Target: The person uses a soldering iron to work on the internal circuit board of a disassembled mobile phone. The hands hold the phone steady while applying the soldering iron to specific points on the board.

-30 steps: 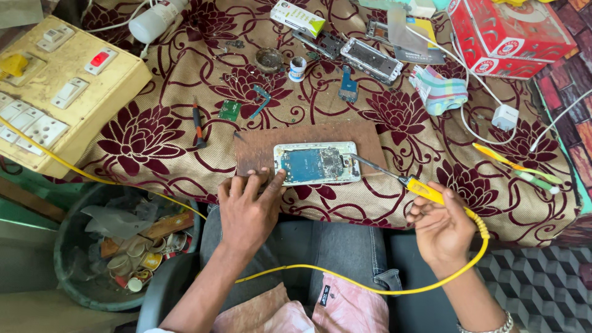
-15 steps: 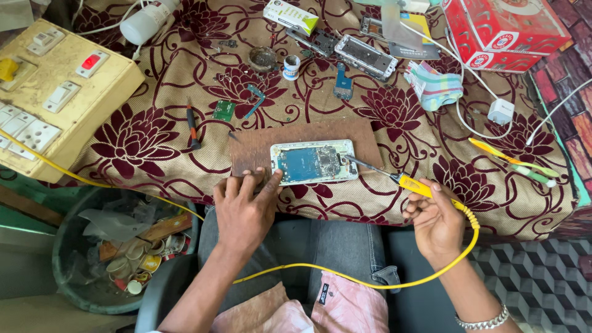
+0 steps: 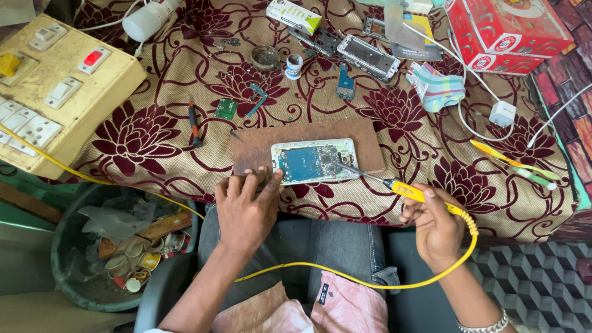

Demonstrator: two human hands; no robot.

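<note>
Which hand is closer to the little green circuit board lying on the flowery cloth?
Left. The left hand rests at the brown board's near edge, just below the green circuit board. The right hand is far off to the right, holding the yellow soldering iron.

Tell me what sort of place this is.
Probably a small phone repair bench. An opened phone lies on a brown board, the right hand holds a yellow soldering iron to it, and loose phone parts are scattered over the flowered cloth.

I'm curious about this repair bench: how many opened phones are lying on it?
2. One opened phone lies on the brown board by the left hand; a second phone frame lies at the far edge. More parts may be hidden.
</note>
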